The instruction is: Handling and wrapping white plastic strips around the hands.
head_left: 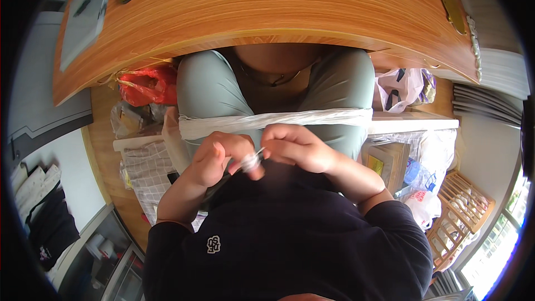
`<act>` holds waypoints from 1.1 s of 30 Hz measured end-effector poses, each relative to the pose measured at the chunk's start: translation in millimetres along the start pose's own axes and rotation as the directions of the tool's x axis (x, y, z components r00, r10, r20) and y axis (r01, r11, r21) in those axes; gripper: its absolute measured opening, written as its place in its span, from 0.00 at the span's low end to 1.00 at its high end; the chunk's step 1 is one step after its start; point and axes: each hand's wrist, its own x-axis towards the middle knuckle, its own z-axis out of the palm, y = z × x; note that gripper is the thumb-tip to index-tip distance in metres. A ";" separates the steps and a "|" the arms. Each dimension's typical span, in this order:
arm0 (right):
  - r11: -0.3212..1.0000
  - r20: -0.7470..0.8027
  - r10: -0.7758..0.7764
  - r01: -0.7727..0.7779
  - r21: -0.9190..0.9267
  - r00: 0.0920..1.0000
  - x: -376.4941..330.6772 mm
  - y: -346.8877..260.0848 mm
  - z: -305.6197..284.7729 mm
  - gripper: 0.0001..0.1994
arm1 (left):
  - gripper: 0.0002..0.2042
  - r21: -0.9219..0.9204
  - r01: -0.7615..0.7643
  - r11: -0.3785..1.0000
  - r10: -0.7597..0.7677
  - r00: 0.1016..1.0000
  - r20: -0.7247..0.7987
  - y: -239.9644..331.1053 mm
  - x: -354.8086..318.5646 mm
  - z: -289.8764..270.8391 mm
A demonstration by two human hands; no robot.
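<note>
White yarn (251, 161) is wound in a small bundle around the fingers of my left hand (218, 153), whose thumb stands apart. My right hand (295, 147) is closed in a pinch close beside it. A short white strand runs between the bundle and the right fingertips, which are slightly blurred. Just beyond both hands, a long white band of strands (278, 120), which looks like a yarn skein, stretches across my thighs from knee to knee. It sags a little in the middle.
A wooden desk (278, 5) spans the far side, its edge above my knees. At left lie a red plastic bag (150, 85) and a checked cloth (147, 167). At right are a pale bag (398, 89), a blue-capped bottle (413, 171) and a wooden rack (454, 220).
</note>
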 end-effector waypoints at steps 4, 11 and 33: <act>0.998 -0.021 -0.066 0.066 0.002 0.998 -3.6 -6.6 5.1 0.09 | 0.23 0.637 -0.170 0.752 0.204 0.979 0.021 3.3 10.3 5.0; 0.996 -0.019 -0.066 0.065 -0.055 0.998 -5.2 0.8 1.4 0.09 | 0.33 -0.260 -0.108 0.960 0.151 0.977 0.150 -4.0 -3.0 1.9; 0.967 -0.033 -0.222 0.216 -0.137 0.974 -3.8 4.7 10.7 0.08 | 0.39 0.850 -0.287 0.441 0.382 0.917 0.111 9.4 9.1 -0.7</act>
